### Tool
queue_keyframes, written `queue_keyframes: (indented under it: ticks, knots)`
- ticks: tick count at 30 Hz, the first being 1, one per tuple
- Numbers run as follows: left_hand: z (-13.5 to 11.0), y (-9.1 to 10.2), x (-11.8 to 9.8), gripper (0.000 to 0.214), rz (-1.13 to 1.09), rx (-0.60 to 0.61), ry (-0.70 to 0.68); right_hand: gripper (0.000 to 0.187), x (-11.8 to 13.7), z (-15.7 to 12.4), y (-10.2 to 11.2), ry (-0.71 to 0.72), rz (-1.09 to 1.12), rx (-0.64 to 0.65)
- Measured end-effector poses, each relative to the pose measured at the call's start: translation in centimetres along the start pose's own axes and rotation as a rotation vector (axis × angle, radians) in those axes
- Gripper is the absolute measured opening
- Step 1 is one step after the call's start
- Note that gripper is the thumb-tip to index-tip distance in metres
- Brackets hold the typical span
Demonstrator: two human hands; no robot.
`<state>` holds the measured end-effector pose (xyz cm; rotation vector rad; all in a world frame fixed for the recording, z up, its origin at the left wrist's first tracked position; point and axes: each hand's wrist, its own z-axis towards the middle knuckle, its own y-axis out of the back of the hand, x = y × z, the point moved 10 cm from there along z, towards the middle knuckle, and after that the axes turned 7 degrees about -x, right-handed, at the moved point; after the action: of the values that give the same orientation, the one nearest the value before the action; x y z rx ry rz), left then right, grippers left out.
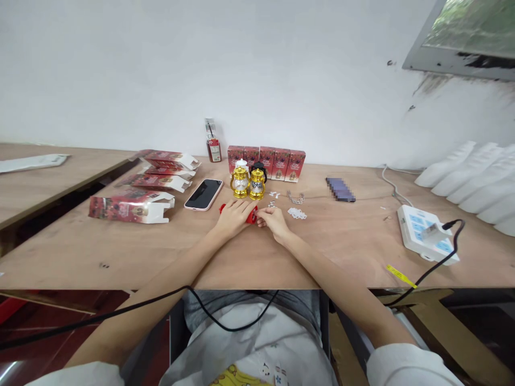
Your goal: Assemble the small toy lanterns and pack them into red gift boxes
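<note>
My left hand is wrapped over a small red lantern lying on its side on the table, covering most of it. Only its two red ends show. At the lantern's right end, the fingers of my right hand are pinched together; whatever they hold is too small to make out. Just behind my hands stand two gold mini lanterns, with a white lantern and a black lantern behind them. Small white tabs, shiny metal pieces and tiny round bits lie beyond my right hand.
A row of red printed boxes stands near the wall beside a bottle. Opened red boxes and a phone lie left. On the right are another phone and a power strip with a black cable.
</note>
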<state>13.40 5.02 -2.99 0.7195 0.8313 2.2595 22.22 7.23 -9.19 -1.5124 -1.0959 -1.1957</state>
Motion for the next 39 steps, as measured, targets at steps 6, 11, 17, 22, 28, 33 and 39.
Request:
queue_keyframes:
  ticks: [6, 11, 17, 22, 28, 33, 39]
  knots:
    - [0.07, -0.1, -0.14, 0.037, 0.025, 0.028, -0.009, 0.006, -0.18, 0.06, -0.05, -0.007, 0.0, 0.018]
    - [0.02, 0.09, -0.63, 0.037, 0.05, 0.023, -0.057, 0.009, 0.02, -0.04, -0.24, 0.006, -0.03, 0.058]
    - [0.07, 0.17, -0.85, 0.037, 0.051, 0.027, -0.072, 0.016, 0.26, -0.21, -0.23, -0.014, -0.094, 0.068]
    - [0.11, 0.14, -0.75, 0.037, 0.052, 0.037, -0.061, 0.015, 0.31, -0.37, -0.35, -0.019, -0.099, 0.079]
    - [0.1, 0.08, -0.6, 0.038, 0.042, 0.036, -0.05, 0.013, 0.17, -0.21, -0.45, -0.006, -0.065, 0.087]
    - [0.05, -0.03, -0.7, 0.038, 0.053, 0.029, -0.064, 0.013, 0.24, -0.2, -0.51, 0.003, -0.081, 0.093]
    - [-0.06, -0.03, -0.41, 0.044, -0.033, 0.02, -0.006, 0.015, 0.34, -0.28, -0.29, -0.01, -0.109, 0.06]
